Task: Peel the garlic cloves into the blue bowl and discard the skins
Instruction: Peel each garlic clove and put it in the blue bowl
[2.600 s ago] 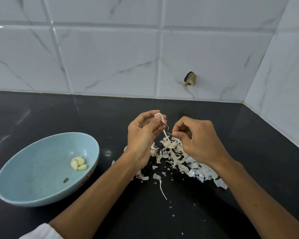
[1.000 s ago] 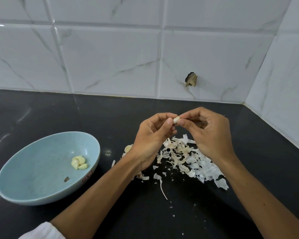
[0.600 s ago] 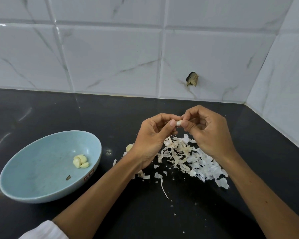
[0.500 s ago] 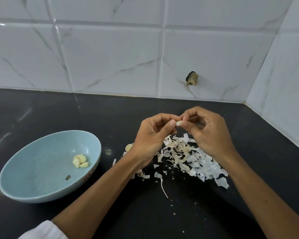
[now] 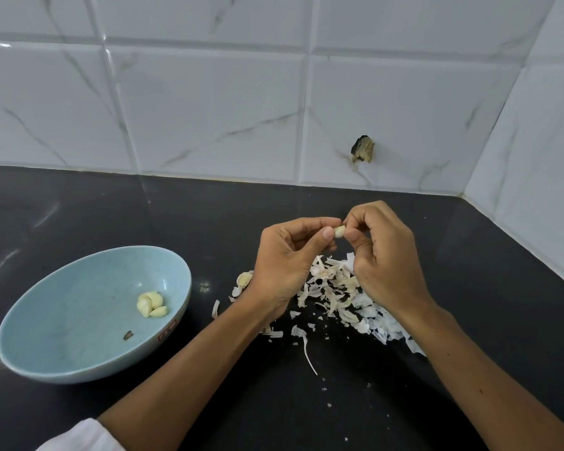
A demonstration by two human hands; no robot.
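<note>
A person works at a black surface point(image 5: 111, 216) that meets a wall of white, grey-veined tiles point(image 5: 209, 109). Both hands are raised a little above the surface, close together. The left hand point(image 5: 285, 258) has its fingers curled and pinches one end of a small garlic clove point(image 5: 339, 231) between thumb and forefinger. The right hand point(image 5: 381, 255) is curled as well, and its thumb and forefinger tips grip the other end of the same clove. The clove looks pale and mostly bare; whether any skin clings to it cannot be told.

Below and between the hands lies a loose pile of garlic skins point(image 5: 336, 297), white and papery, spread across the surface and partly hidden under the right wrist. One long thin strip of skin point(image 5: 308, 356) lies apart at the near edge of the pile, with tiny flecks scattered around it. Another clove point(image 5: 244, 278) rests on the surface just behind the left wrist, beside a few scraps of skin.

The blue bowl point(image 5: 79, 307) stands on the surface to the left, well apart from the hands. Inside it, toward its right side, a few peeled cloves point(image 5: 151, 304) lie touching one another, and a small dark fleck point(image 5: 127, 335) sits nearer the front wall. A small label point(image 5: 166, 330) shows on the bowl's outer side.

A dark chipped hole point(image 5: 362, 149) marks one tile above the hands. A white sleeve point(image 5: 79, 437) covers the left arm at the bottom edge.
</note>
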